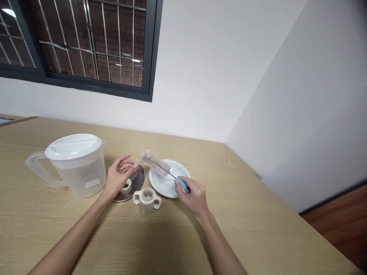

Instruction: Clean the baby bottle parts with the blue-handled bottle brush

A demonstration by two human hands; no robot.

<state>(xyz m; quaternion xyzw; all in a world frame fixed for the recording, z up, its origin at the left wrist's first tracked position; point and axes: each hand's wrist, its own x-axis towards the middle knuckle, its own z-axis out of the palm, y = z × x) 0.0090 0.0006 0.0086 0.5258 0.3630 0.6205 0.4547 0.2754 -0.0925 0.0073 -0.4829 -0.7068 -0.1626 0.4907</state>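
My right hand (193,196) grips the blue handle of a bottle brush (157,165), whose white bristles point up and to the left. My left hand (120,173) is closed above a dark metal tray (139,179), thumb and fingers pinching a small clear piece (137,162) beside the brush tip. The exact shape of that piece is hard to make out. On the tray, a cream ring (126,186) lies under my left wrist. An uncapped baby bottle with two side handles (147,201) stands upright between my hands. Behind the brush is a white plate (169,193) bearing a thin wire-like item.
A large translucent pitcher (83,173) with a white lid stands left of my left hand. The wooden table (243,214) meets a white wall (200,76) at the back. A thin pale strand (231,162) lies at the right. A barred window (94,42) is above.
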